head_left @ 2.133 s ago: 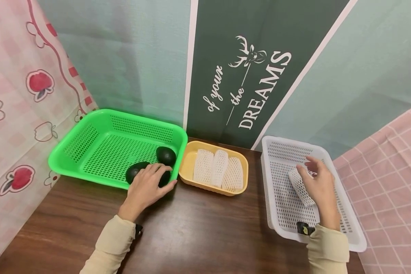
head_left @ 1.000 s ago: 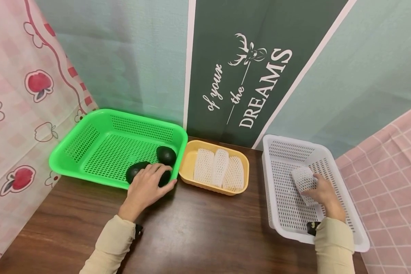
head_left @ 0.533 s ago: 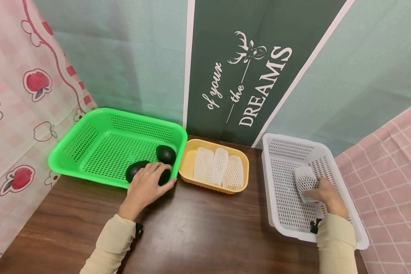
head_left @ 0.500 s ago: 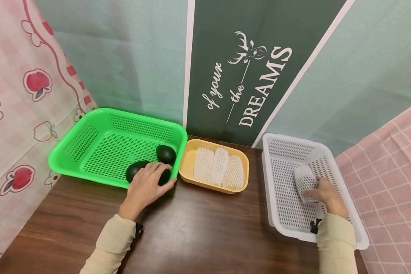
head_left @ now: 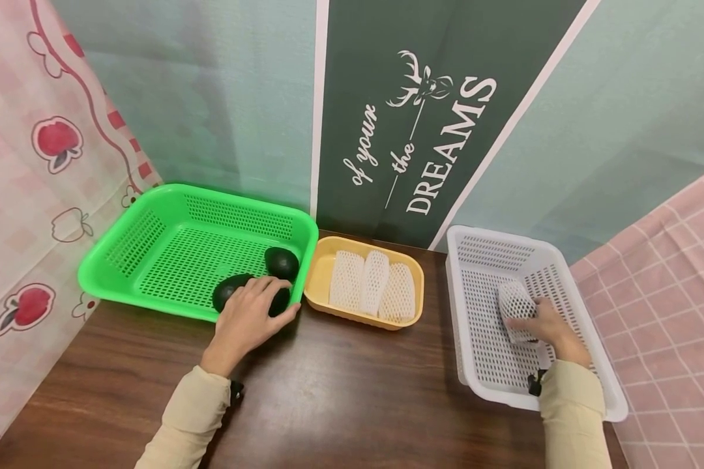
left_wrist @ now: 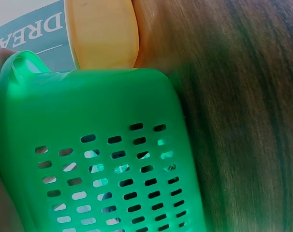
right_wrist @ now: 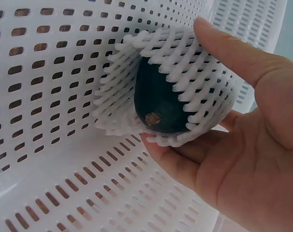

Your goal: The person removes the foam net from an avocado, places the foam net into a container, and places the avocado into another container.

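Observation:
My left hand [head_left: 248, 317] lies over the front right corner of the green basket [head_left: 196, 189], its fingers and thumb around a dark avocado [head_left: 279, 301]. Two other avocados are close by, one to the left [head_left: 227, 291] and one behind [head_left: 282, 263]. In the white basket [head_left: 498, 234], my right hand [head_left: 554, 326] holds an avocado [right_wrist: 161, 104] in a white foam net sleeve [right_wrist: 204, 92]. The thumb presses the sleeve from one side, with fingers beneath. The avocado's stem end shows through the sleeve's opening. The left wrist view hides most of the left hand.
Between the baskets stands a yellow tray [head_left: 317, 290] with three foam net sleeves [head_left: 375, 281]. All containers stand on the dark wooden table [head_left: 340, 397]. Fabric-covered walls rise behind and at both sides.
The right hand has reached down to the sleeved avocado, taken hold of it and turned it slightly in the white basket. The left hand has stayed in place.

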The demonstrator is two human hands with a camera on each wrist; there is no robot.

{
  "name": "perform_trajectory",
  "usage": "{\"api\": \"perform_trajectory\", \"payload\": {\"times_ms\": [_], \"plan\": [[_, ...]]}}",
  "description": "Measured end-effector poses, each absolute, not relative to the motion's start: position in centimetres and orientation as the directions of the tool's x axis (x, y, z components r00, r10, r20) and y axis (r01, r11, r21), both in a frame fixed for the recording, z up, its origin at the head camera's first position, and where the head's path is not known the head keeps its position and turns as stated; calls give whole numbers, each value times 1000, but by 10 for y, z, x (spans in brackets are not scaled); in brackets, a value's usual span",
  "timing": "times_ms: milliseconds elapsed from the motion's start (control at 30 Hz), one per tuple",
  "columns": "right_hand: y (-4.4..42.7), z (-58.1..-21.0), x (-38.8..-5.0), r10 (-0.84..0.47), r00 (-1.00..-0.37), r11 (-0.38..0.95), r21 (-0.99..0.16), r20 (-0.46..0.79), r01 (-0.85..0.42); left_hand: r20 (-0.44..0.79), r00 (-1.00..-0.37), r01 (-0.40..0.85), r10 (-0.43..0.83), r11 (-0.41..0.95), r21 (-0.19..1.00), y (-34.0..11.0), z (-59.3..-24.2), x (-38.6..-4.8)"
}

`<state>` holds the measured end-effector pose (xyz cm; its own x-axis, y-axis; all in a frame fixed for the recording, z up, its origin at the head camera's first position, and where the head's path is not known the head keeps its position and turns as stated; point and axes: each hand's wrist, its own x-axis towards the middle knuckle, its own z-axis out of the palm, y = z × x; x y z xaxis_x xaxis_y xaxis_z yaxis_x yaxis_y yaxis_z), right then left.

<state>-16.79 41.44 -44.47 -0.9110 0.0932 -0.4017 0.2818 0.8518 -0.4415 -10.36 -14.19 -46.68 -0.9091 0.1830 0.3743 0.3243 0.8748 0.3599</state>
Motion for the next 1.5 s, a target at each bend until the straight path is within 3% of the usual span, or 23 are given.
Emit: {"api": "perform_trajectory", "payload": {"times_ms": [500,733,1500], "plan": [[410,-443,-168,0,-886,876,-427,-463,223,354,-918,312,178,876,368,-142,-465,-103],[410,-445,-169,21,-880,874,-418,-475,247,363,-915,314,178,878,362,-142,-466,-103],[421,-437,-164,-47,-963,868,-488,-265,92,389,-904,320,178,885,338,-141,-467,-103]]}}
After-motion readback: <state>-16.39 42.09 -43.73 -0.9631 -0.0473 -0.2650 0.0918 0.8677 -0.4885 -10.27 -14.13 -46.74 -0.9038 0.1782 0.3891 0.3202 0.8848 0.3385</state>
